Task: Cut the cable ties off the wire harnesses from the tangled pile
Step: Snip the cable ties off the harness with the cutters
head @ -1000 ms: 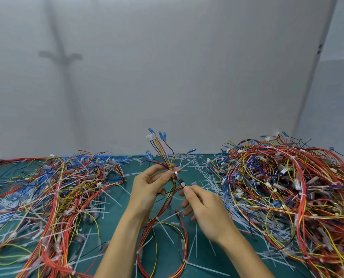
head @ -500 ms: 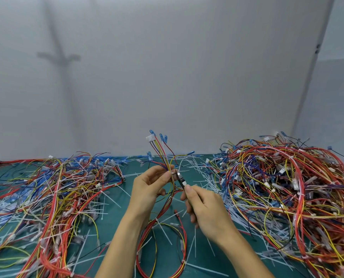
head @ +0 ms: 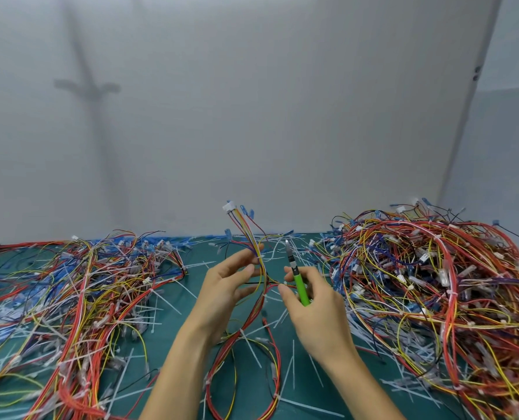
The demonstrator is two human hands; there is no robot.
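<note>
My left hand [head: 226,286] holds a wire harness [head: 253,237] of red, yellow and blue wires upright over the green mat; its white connector [head: 228,206] points up and its red loops [head: 270,353] trail down to the mat. My right hand [head: 315,307] grips a knife with a green handle [head: 301,287], its blade [head: 288,248] pointing up, a little to the right of the harness. The thumb and fingers of my right hand also touch a red wire branching from the harness.
A large tangled pile of harnesses [head: 439,286] fills the right side of the green mat [head: 246,386]. Another spread of harnesses [head: 79,292] lies on the left. Several cut white cable ties [head: 253,347] are scattered over the mat. A grey wall stands behind.
My right hand has drawn the knife back from the harness and tipped it upright, so the green handle and blade now show. My left hand's fingers have loosened around the wires.
</note>
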